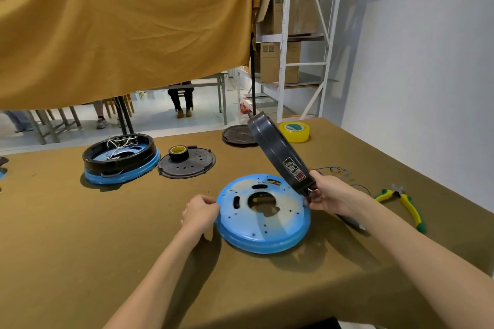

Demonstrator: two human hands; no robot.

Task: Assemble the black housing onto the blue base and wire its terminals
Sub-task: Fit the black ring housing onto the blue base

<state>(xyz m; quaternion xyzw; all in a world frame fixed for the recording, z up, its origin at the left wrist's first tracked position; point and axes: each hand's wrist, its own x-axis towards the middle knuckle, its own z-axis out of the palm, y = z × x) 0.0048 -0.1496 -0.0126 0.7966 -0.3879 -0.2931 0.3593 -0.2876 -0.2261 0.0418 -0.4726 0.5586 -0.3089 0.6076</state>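
Right hand (330,196) grips tilted black housing (278,152) above blue base (263,224).

Round blue base (263,218) lies flat on the table; black ring housing (278,152) stands tilted, apparently touching its right rim.

Both forearms bare, no sleeves visible; left hand (201,212), right hand (330,196) ungloved.

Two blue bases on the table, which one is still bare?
The near blue base between the hands: its top is bare, the black housing held tilted above it. The far-left base already carries a wired housing.
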